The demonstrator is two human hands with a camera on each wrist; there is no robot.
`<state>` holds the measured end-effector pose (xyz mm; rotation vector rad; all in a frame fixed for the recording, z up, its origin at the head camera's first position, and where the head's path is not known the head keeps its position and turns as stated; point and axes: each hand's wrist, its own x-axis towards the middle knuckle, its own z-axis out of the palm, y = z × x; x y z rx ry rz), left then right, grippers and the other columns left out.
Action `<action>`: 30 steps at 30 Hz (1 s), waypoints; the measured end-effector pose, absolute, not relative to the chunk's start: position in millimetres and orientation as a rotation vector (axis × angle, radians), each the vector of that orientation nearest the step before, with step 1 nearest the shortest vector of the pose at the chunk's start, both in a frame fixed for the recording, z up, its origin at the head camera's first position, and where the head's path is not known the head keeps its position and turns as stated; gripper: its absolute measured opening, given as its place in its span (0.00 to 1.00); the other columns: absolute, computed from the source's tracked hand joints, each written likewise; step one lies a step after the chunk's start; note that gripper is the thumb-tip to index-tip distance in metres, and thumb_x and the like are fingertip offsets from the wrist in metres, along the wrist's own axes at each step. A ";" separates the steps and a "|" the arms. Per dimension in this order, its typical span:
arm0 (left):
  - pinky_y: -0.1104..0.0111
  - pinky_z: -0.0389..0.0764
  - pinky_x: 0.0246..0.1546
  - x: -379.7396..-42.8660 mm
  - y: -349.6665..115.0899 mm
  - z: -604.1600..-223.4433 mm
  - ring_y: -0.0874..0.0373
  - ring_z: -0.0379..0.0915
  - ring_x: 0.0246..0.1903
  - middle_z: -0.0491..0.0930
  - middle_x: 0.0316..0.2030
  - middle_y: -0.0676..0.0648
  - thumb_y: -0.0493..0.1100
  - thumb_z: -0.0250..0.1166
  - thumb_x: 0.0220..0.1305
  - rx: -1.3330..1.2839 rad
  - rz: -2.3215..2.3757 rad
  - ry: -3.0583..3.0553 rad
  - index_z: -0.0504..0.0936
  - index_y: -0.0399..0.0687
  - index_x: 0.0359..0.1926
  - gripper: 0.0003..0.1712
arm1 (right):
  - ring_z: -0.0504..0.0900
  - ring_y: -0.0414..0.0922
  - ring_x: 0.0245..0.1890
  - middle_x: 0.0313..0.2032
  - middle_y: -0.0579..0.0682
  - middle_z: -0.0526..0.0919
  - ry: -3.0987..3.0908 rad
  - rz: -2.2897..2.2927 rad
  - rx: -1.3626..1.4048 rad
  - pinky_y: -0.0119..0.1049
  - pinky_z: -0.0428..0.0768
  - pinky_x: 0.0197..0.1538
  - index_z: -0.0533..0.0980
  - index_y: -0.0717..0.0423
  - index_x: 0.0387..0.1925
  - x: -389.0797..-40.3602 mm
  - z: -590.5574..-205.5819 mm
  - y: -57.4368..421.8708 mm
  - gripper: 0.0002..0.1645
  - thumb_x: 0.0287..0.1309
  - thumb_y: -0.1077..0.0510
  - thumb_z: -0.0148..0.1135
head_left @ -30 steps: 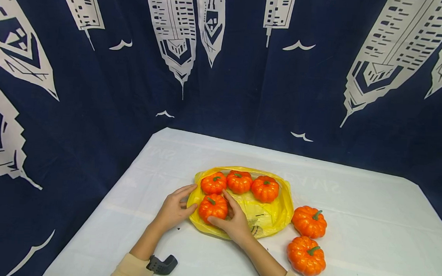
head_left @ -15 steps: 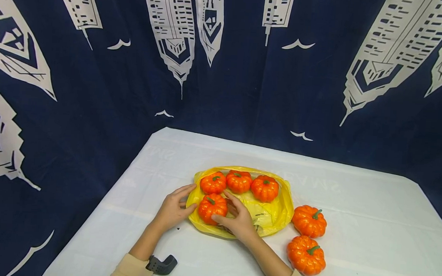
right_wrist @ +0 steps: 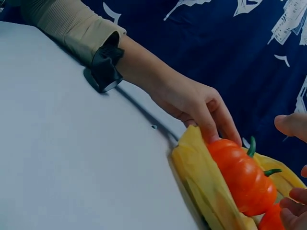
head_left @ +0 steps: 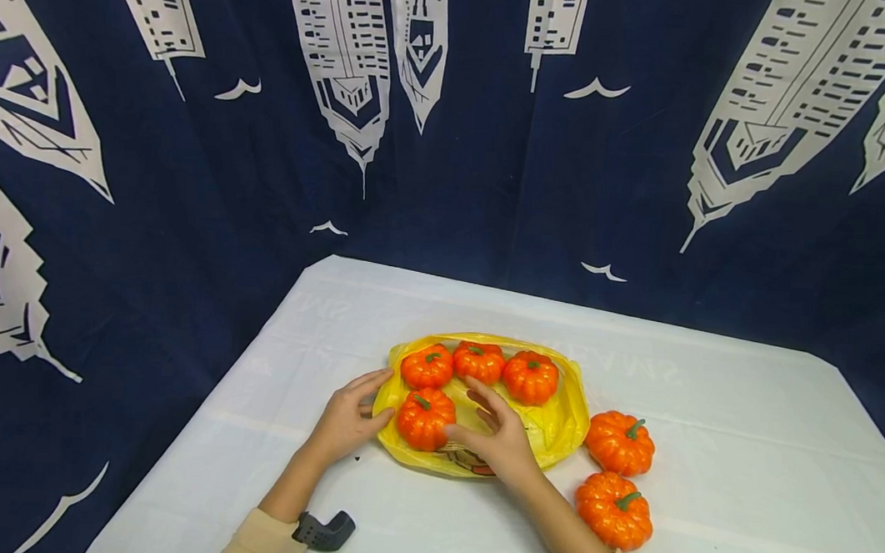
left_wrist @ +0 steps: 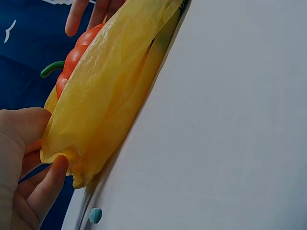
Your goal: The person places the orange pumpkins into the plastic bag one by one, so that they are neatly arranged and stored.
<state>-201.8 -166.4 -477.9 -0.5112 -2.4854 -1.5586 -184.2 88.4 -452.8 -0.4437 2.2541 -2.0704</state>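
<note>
Several small orange pumpkins with green stems lie in a yellow plastic bag (head_left: 554, 449), its mouth spread wide on the table. My left hand (head_left: 348, 418) holds the bag's left rim; in the left wrist view the thumb and a finger (left_wrist: 50, 184) lie at its edge. Beside the left hand sits the front pumpkin (head_left: 426, 420), in the bag's near-left part. My right hand (head_left: 505, 443) hovers over the bag to the right of that pumpkin, fingers spread and holding nothing. Three pumpkins line the back of the bag, among them the right one (head_left: 530, 379).
Two more pumpkins rest outside the bag on its right, a far one (head_left: 620, 444) and a near one (head_left: 614, 511). A white cloth covers the table (head_left: 763, 460). Behind it hangs a dark blue curtain (head_left: 492, 196) with white building prints.
My right hand has let go of the front pumpkin and drawn back to the right. The left hand stays at the bag's rim.
</note>
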 end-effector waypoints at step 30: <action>0.69 0.85 0.41 -201.3 -165.7 -477.3 0.41 0.78 0.50 0.69 0.63 0.34 0.30 0.68 0.57 -0.513 -1.542 -2.494 0.72 0.33 0.64 0.32 | 0.72 0.41 0.61 0.63 0.62 0.71 2.459 -2.063 -0.378 0.20 0.67 0.62 0.68 0.66 0.64 -165.1 -427.3 156.4 0.37 0.54 0.64 0.71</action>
